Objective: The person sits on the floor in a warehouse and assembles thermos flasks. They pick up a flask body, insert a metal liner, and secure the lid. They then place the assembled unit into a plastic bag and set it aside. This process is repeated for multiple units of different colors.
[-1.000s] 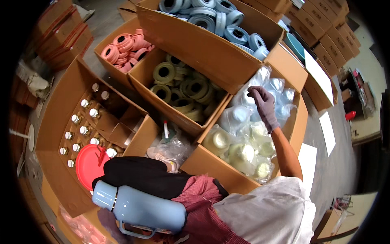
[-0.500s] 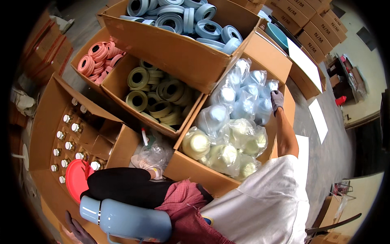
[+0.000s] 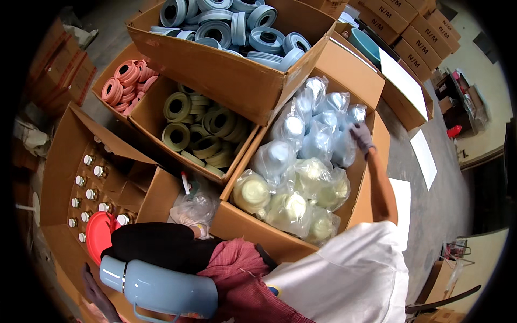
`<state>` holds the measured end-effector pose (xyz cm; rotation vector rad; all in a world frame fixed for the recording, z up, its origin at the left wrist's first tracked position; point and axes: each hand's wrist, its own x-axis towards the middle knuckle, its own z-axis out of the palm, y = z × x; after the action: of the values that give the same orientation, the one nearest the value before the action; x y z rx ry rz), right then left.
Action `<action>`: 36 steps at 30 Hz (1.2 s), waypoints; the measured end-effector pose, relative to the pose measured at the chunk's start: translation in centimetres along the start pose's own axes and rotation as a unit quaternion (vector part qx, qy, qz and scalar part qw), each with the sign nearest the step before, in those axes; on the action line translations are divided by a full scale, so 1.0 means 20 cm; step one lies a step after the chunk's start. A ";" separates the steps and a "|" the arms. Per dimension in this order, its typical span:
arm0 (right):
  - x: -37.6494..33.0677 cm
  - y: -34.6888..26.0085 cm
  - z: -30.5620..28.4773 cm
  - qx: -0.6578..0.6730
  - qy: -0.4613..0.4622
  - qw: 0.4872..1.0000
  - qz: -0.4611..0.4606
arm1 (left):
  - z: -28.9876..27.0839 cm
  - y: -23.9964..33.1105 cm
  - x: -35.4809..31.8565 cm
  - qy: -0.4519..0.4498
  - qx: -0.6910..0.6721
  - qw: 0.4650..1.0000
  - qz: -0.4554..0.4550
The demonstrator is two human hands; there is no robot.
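Note:
My right hand (image 3: 362,137), in a grey glove, reaches over a large cardboard box (image 3: 264,235). Its fingers look slightly apart and touch or hover just above a pale blue rounded thing in a clear plastic bag (image 3: 344,148). Several such bagged blue things fill the far part of the box, and bagged pale yellow-green ones (image 3: 295,209) fill the near part. A blue thermos jug (image 3: 169,288) with a handle lies on its side by my lap. Beside its lid end, my left hand (image 3: 98,295), also gloved, has its fingers stretched out and holds nothing visible.
Open boxes hold blue rings (image 3: 215,33), pink rings (image 3: 126,81) and olive rings (image 3: 176,106). Left, a box holds several white-capped bottles (image 3: 91,194) and a red plastic disc (image 3: 98,234). Crumpled clear plastic (image 3: 196,207) lies near my foot. White sheets (image 3: 423,159) lie on the floor at right.
My right hand has shifted slightly left and down over the bags, its fingers now pointing left. My left hand shows more beside the thermos jug. The view has shifted slightly.

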<state>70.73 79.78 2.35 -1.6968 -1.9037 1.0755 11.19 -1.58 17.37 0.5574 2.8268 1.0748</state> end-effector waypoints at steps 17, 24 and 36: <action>-1.56 -3.37 2.44 0.540 -0.771 0.325 0.093 | 0.33 0.55 0.41 0.054 -0.177 0.939 0.290; -2.04 -2.88 2.73 0.194 -0.319 0.660 -0.652 | 0.41 0.15 0.58 0.143 -0.439 0.883 0.088; -1.88 -2.26 2.76 -0.034 -0.238 0.762 -0.601 | 0.38 -0.34 -0.01 0.088 -0.333 0.939 -0.006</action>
<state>8.77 28.55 8.39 0.0903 -2.6269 0.8415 10.78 -1.62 7.15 0.3820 2.3381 2.0251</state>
